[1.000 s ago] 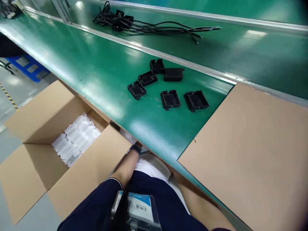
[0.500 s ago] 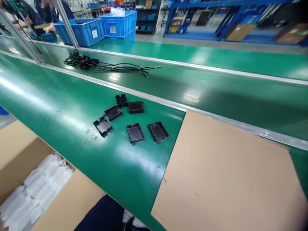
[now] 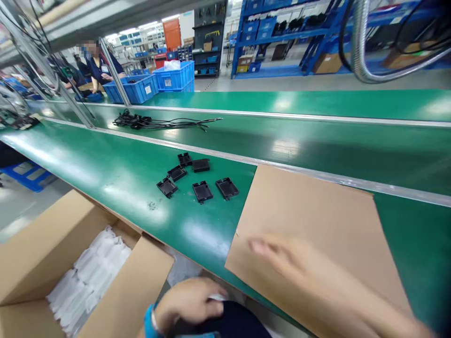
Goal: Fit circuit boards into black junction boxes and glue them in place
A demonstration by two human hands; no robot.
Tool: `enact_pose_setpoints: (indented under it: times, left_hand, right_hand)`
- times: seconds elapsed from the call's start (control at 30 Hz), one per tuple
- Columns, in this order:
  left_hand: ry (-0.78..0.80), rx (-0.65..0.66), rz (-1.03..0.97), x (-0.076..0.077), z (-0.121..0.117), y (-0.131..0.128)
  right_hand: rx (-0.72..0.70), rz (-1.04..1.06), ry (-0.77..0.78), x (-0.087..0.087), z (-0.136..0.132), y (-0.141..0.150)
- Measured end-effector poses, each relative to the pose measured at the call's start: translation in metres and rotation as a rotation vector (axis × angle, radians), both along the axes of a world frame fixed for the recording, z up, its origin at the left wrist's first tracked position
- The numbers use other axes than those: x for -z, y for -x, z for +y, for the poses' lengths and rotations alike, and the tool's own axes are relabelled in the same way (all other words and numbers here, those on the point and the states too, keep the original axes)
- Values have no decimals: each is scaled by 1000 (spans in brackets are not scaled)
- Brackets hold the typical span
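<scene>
My right hand reaches in from the lower right, blurred by motion, fingers spread and empty, just over the near part of a flat brown cardboard sheet lying on the green belt. My left hand is low at the bottom, below the belt's near edge, fingers curled, with a blue wristband. A sliver of white shows at its fingertips; whether it is held is unclear. Several black plastic housing shells lie on the belt to the left of the sheet.
An open cardboard box with white packets stands at my lower left. A bundle of black cables lies on the farther belt. Blue crates and a seated person are at the far left; blue shelving stands behind.
The view has tilted up and drawn back. My right hand has come into view over the cardboard sheet, and my left hand now shows at the bottom. The shells have not moved.
</scene>
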State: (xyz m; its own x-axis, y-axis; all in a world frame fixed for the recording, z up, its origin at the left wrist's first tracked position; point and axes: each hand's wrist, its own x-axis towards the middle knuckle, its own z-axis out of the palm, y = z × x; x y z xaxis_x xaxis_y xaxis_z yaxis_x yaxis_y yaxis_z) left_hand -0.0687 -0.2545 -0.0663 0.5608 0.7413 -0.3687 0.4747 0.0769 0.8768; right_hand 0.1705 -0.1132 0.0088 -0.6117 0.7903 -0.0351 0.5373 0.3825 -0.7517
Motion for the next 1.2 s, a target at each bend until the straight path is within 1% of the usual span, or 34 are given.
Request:
enact_pose_setpoints:
  times: [0.03,0.07,0.1,0.13,0.17,0.2,0.23,0.27,0.33,0.37,0.4,0.47,0.53,0.6,0.63,0.67,0.73,0.8,0.83,0.9,0.97,1.07,1.13,1.2]
  left_hand:
    - [-33,38,33,-18,-6,10]
    - [-94,47,92,-37,-8,22]
    - [-174,58,163,-55,-3,36]
    - [-297,-39,292,-71,8,52]
    - [-423,-189,442,-83,25,69]
    - [-527,-301,573,-92,48,86]
    - [-619,-406,683,-97,74,102]
    - [-662,-450,718,-98,102,117]
    - [-710,-465,741,-91,155,141]
    - [-718,-458,742,-85,176,149]
    - [-719,-447,741,-79,192,156]
    - [-712,-424,738,-67,210,165]
    - [-710,-418,738,-58,213,169]
    - [-722,-433,745,-53,210,170]
    - [-731,-443,747,-51,207,169]
    - [-739,-451,748,-49,204,168]
    - [-749,-457,737,-47,200,165]
    - [-749,-464,713,-46,197,161]
    - [-745,-471,695,-45,195,159]
    - [-734,-497,644,-46,193,157]
    - [-720,-537,566,-49,191,156]
    - [-686,-642,394,-58,188,158]
    - [-643,-733,239,-62,186,160]
    - [-562,-820,56,-64,183,159]
  right_hand:
    - [-10,-241,-86,-5,27,26]
    - [36,-471,-180,-9,53,54]
    - [72,-532,-227,-11,76,82]
    - [83,-556,-246,-12,94,108]
    - [84,-584,-259,-10,107,130]
    - [78,-591,-272,-7,114,148]
    - [62,-598,-280,-2,116,161]
    - [40,-605,-290,4,115,169]
    - [-18,-615,-306,13,110,173]
    - [-51,-622,-309,15,108,171]
    - [-87,-630,-312,15,109,169]
    - [-155,-640,-317,9,118,164]
    - [-210,-622,-337,-2,139,167]
    - [-247,-564,-385,-12,166,178]
    - [-267,-528,-409,-14,180,186]
    - [-291,-495,-425,-13,193,194]
    - [-346,-450,-425,-7,213,208]
    - [-375,-430,-404,2,226,212]
    - [-365,-424,-396,6,230,210]
    - [-294,-424,-383,12,236,197]
    - [-198,-449,-360,14,241,175]
    - [-120,-507,-314,16,242,140]
    - [-99,-527,-311,19,233,122]
    - [-52,-524,-356,21,215,113]
